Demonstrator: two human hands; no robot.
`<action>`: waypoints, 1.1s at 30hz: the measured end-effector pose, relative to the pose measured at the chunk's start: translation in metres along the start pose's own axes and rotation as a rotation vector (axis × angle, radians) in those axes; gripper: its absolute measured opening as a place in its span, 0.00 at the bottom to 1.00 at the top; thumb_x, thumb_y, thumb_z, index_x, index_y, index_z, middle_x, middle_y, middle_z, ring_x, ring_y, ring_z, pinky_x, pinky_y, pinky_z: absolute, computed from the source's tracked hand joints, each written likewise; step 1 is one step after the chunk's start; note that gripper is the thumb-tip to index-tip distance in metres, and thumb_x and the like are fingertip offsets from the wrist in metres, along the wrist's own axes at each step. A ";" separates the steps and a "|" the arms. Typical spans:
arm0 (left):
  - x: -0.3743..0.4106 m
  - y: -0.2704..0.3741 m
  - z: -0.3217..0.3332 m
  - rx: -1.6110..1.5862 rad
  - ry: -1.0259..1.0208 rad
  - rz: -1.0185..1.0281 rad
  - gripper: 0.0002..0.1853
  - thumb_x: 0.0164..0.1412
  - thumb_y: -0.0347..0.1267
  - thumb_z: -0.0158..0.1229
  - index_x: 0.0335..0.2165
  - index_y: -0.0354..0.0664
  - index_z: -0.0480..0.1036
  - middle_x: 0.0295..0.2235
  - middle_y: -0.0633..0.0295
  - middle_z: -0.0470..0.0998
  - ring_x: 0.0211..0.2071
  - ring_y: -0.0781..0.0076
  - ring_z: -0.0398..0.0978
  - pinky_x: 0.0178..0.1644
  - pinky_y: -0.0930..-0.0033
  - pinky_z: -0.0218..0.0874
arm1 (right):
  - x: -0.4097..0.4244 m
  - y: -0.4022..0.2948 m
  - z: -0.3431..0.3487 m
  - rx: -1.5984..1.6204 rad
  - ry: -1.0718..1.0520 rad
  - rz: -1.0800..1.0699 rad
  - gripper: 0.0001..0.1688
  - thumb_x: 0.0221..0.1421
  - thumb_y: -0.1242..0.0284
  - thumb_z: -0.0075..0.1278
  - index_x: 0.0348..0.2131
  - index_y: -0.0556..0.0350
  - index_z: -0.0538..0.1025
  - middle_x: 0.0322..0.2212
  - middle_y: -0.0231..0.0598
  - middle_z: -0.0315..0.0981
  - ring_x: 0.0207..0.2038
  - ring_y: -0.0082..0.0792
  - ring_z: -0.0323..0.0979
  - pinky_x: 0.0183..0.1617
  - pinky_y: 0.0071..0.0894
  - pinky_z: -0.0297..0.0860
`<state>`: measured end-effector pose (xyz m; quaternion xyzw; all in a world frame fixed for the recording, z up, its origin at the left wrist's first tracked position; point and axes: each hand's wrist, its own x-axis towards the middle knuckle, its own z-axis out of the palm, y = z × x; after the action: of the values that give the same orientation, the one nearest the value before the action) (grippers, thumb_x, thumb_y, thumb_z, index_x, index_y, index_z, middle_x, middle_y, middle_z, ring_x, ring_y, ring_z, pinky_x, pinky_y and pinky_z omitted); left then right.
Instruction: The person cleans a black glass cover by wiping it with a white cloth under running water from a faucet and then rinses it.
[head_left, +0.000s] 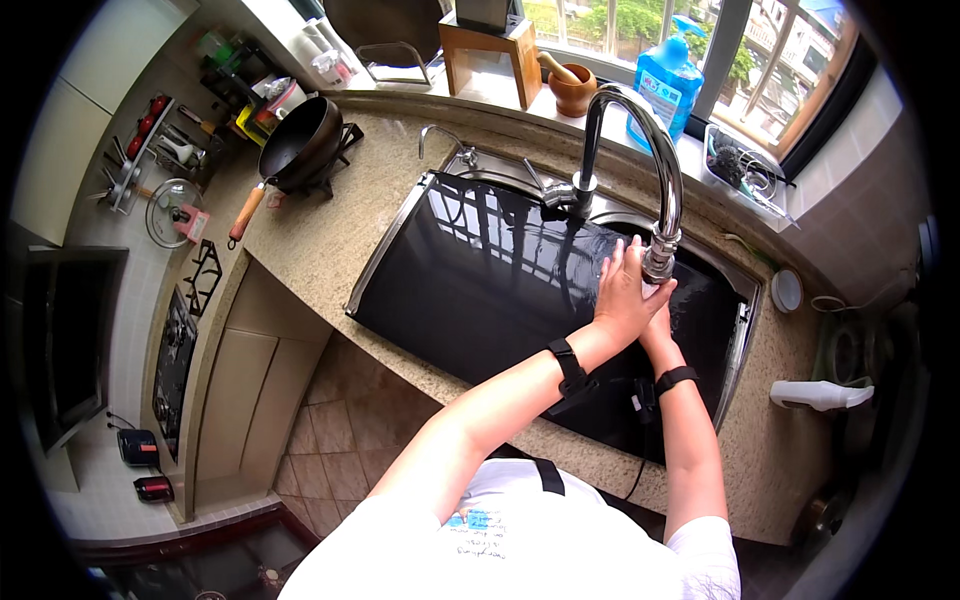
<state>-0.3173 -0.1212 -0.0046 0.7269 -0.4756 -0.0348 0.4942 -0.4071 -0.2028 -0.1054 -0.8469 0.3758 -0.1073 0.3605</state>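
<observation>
Both hands are together under the spout of a chrome gooseneck faucet (664, 169). My left hand (624, 294) has its fingers stretched out and slightly apart, its thumb crossing over my right hand (658, 324). Most of the right hand's fingers are hidden behind the left. A whitish patch, water or foam, shows between the hands just below the spout. Beneath them a large glossy black panel (480, 277) with metal-trimmed ends lies across the steel sink (514, 171), covering most of it. Its surface looks wet near the hands and reflects the window bars.
A wok (304, 142) sits on a black stand at the left of the stone counter (375, 157). On the sill stand a blue pump bottle (666, 94), a wooden mortar (574, 94) and a tray of scrubbers (746, 169). At right lie a white bottle (817, 395) and a small bowl (786, 290).
</observation>
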 end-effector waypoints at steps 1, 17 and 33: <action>0.003 0.003 -0.003 -0.073 -0.039 -0.042 0.36 0.47 0.37 0.63 0.49 0.36 0.53 0.47 0.47 0.65 0.51 0.41 0.60 0.56 0.51 0.50 | 0.001 -0.005 0.008 0.148 -0.006 -0.122 0.32 0.58 0.62 0.41 0.59 0.51 0.55 0.61 0.50 0.42 0.64 0.48 0.39 0.64 0.45 0.43; 0.015 0.013 -0.028 0.010 0.039 0.125 0.23 0.44 0.39 0.64 0.35 0.40 0.64 0.27 0.55 0.71 0.30 0.50 0.70 0.34 0.56 0.63 | 0.013 0.036 -0.019 -0.447 0.199 0.067 0.32 0.56 0.59 0.43 0.58 0.49 0.58 0.60 0.46 0.47 0.63 0.48 0.42 0.64 0.53 0.40; 0.018 0.012 -0.021 0.248 0.006 0.261 0.30 0.45 0.43 0.64 0.43 0.39 0.64 0.35 0.51 0.72 0.35 0.49 0.71 0.37 0.57 0.63 | 0.058 -0.009 0.041 -0.291 0.093 -0.186 0.40 0.53 0.56 0.37 0.60 0.57 0.51 0.62 0.41 0.40 0.65 0.40 0.37 0.66 0.47 0.34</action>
<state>-0.3048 -0.1205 0.0222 0.7145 -0.5651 0.0905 0.4024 -0.3430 -0.2181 -0.1338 -0.9154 0.3236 -0.1236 0.2048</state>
